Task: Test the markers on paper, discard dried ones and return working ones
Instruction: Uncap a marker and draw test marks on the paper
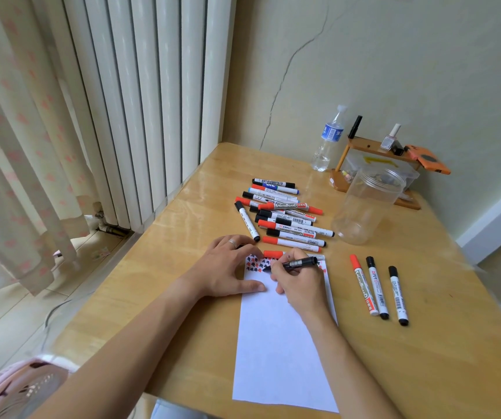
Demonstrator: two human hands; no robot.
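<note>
A white sheet of paper [282, 343] lies on the wooden table [158, 297], with red and black test marks along its top edge. My right hand [299, 285] grips a black marker [302, 263], its tip down on the paper among the marks. My left hand [228, 267] rests flat on the sheet's top left corner, fingers straight. A heap of several red, black and blue markers [282, 213] lies beyond the paper. Three capped markers [377, 288], one red and two black, lie side by side right of the sheet.
An empty clear plastic jar [367, 204] stands at the back right. Behind it are a water bottle [329, 140] and a small wooden shelf [376, 149] with bottles. A white radiator [140, 101] and a curtain flank the table's left edge.
</note>
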